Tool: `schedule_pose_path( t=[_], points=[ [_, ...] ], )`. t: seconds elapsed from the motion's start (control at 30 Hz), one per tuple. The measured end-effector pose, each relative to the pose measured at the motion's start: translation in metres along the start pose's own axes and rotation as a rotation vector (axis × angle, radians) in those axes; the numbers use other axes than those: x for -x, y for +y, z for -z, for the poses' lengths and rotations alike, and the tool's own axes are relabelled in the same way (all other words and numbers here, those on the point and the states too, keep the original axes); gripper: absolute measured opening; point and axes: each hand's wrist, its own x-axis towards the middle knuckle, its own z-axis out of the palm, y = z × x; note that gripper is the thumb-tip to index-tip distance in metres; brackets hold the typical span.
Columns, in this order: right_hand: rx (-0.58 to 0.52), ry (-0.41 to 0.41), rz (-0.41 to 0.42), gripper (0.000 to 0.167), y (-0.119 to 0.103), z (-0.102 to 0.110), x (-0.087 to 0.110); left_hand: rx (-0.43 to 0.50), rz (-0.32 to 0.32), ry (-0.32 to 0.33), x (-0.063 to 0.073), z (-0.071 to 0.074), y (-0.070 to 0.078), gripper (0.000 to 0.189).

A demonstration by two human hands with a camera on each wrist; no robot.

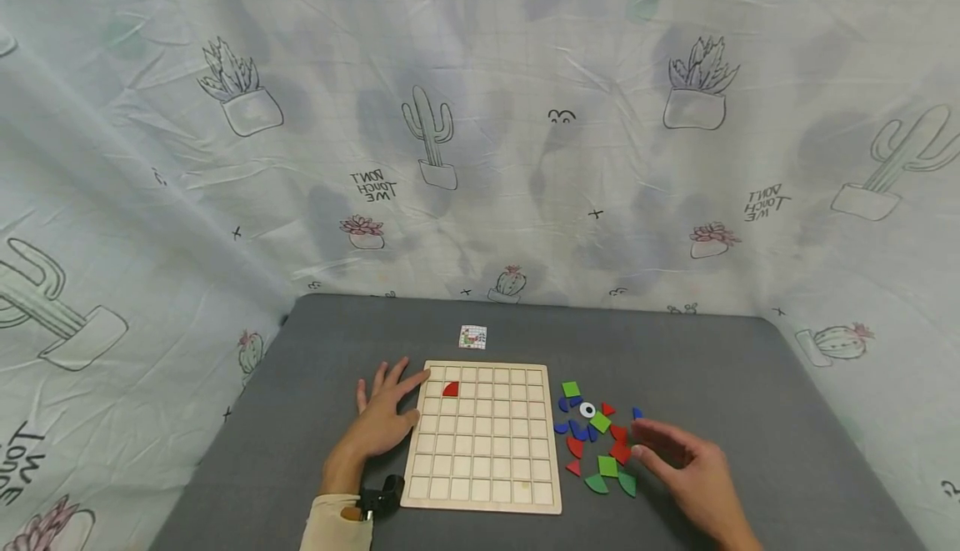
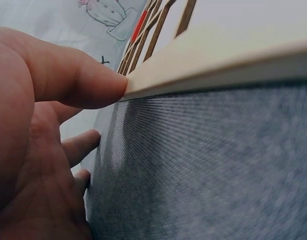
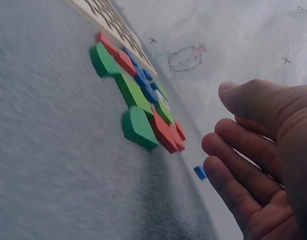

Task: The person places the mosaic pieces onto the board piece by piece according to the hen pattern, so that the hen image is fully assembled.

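Note:
A wooden grid board (image 1: 480, 438) lies flat on the grey table, with one red quarter-circle piece (image 1: 451, 389) in a cell near its upper left corner. My left hand (image 1: 382, 413) is spread along the board's left side; in the left wrist view its thumb (image 2: 88, 80) touches the wooden edge. To the right of the board lie loose flat pieces, among them a light green square (image 1: 607, 467), a dark green quarter circle (image 1: 627, 483) and a white ring (image 1: 587, 410). Beside these pieces hovers my right hand (image 1: 690, 472), fingers loosely bent, holding nothing.
A small printed card (image 1: 472, 337) lies beyond the board's far edge. A patterned curtain (image 1: 480, 159) hangs behind the table and along both sides. One blue piece (image 1: 637, 413) lies a little apart from the others, near the right fingertips.

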Motion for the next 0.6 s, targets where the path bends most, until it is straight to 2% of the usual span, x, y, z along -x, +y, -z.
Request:
schedule_pose_path(
  t=[0.2, 0.47, 0.6],
  points=[
    [0.042, 0.008, 0.010, 0.030, 0.009, 0.000, -0.012, -0.009, 0.000, 0.002, 0.000, -0.001, 0.001, 0.066],
    [0.047, -0.023, 0.035, 0.027, 0.014, -0.008, -0.026, -0.015, -0.011, -0.008, 0.001, 0.000, 0.000, 0.066],
    [0.102, -0.043, 0.025, 0.026, 0.012, -0.014, -0.034, -0.014, -0.016, -0.014, 0.002, 0.000, -0.001, 0.065]
  ],
)
